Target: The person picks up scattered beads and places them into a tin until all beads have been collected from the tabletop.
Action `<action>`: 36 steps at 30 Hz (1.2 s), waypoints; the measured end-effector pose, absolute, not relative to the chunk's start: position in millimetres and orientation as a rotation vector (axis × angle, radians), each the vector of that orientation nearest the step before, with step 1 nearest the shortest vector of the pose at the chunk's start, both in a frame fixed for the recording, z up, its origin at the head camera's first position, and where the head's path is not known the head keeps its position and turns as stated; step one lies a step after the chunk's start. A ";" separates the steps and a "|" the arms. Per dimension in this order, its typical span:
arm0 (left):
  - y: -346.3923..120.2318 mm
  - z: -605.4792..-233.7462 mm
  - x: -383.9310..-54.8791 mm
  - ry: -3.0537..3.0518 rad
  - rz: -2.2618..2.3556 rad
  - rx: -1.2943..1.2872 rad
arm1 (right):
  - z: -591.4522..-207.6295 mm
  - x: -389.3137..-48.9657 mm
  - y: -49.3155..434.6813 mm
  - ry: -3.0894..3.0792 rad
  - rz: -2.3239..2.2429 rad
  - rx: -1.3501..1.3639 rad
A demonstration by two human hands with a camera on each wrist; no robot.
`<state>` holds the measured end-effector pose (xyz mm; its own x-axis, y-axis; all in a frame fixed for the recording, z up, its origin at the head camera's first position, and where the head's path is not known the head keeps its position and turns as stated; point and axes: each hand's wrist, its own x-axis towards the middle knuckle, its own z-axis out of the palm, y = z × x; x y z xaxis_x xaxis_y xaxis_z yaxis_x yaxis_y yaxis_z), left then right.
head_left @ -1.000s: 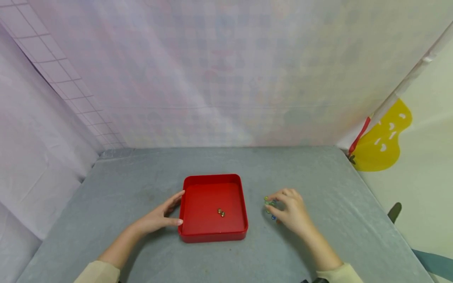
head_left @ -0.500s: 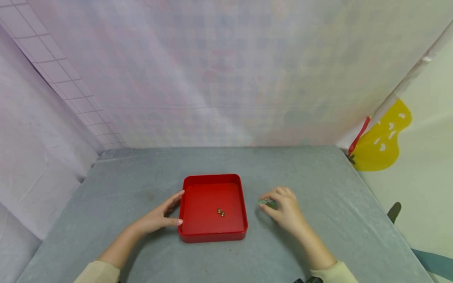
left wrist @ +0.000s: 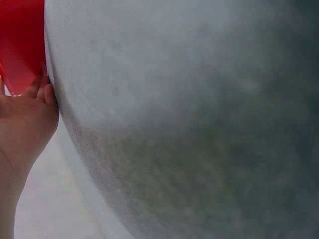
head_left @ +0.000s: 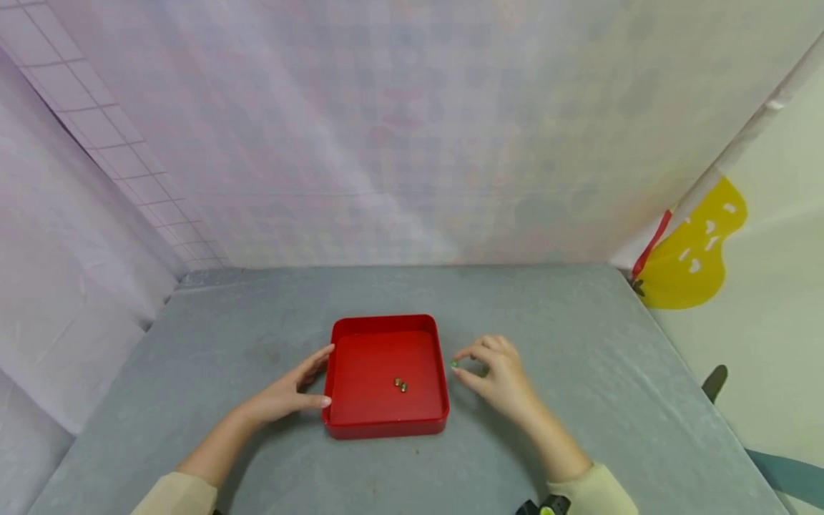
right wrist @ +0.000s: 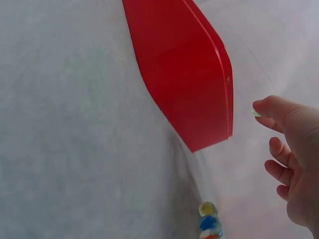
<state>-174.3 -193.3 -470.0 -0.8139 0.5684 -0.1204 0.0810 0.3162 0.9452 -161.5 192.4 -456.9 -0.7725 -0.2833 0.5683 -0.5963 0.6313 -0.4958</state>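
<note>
A shallow square red tray (head_left: 386, 430) stands on the cloth, with two small brownish-gold marbles (head_left: 400, 385) on its floor. At its left wall rests my left hand (head_left: 283, 395), thumb and fingers spread and fairly straight, their tips at the rim. My right hand (head_left: 501, 379) is just outside the tray's right wall. Between thumb and index fingertip it pinches a small green marble (head_left: 454, 364), of which the right wrist view shows only a sliver; the other fingers curl loosely. Several marbles (right wrist: 208, 222), among them yellow and blue ones, lie below this hand in that view.
Grey cloth (head_left: 302, 293) covers the table around the tray. A pale patterned curtain (head_left: 412, 143) hangs behind, with more white cloth on the left. On the right side cloth is a yellow printed shape (head_left: 689, 265).
My right hand has moved left, from among the loose marbles to beside the tray, carrying the green marble. My left hand and the tray have stayed put.
</note>
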 end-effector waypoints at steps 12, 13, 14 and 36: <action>-193.9 -470.5 -175.1 2.151 1.506 0.577 | -453.5 -160.1 168.7 -2.483 0.998 0.712; -194.0 -470.6 -175.2 2.155 1.502 0.569 | -453.8 -159.7 167.1 -2.490 1.006 0.708; -193.9 -470.6 -175.2 2.157 1.500 0.559 | -453.5 -159.4 165.5 -2.499 1.019 0.704; -194.4 -469.7 -174.4 2.148 1.504 0.543 | -458.0 -164.4 145.2 -2.517 1.066 0.711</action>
<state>-174.4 -194.4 -469.7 -0.8165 0.5593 -0.1432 0.0570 0.3248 0.9441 -164.4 145.2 -458.0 -0.8265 -0.3198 0.4634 -0.5553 0.5988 -0.5772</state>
